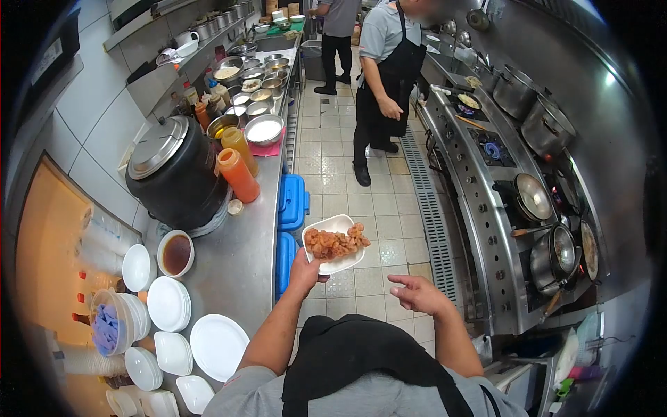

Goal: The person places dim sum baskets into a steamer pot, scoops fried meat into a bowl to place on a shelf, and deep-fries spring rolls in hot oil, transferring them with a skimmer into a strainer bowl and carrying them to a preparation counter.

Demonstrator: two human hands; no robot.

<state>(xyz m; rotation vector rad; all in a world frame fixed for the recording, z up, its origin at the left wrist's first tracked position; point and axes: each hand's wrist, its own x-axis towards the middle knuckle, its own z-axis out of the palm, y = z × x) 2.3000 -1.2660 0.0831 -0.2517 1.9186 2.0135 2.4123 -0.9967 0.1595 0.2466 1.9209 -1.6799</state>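
My left hand (304, 274) is closed on the near left edge of a white dish (345, 264), which it holds out over the aisle in front of my apron. On the dish lie crisp, golden-brown pieces of fried food (332, 243), perhaps chicken. To the right, my right hand (420, 295) is held in the air with its index finger stretched out and the other fingers loosely bent. Nothing is in it, and it is apart from the dish.
A steel counter (243, 285) on the left carries stacked white plates (169, 304), a bowl of brown sauce (176, 254), a black pot (174, 174) and sauce bottles (238, 175). Gas stoves (486, 229) line the right. A co-worker (389, 76) stands ahead in the aisle.
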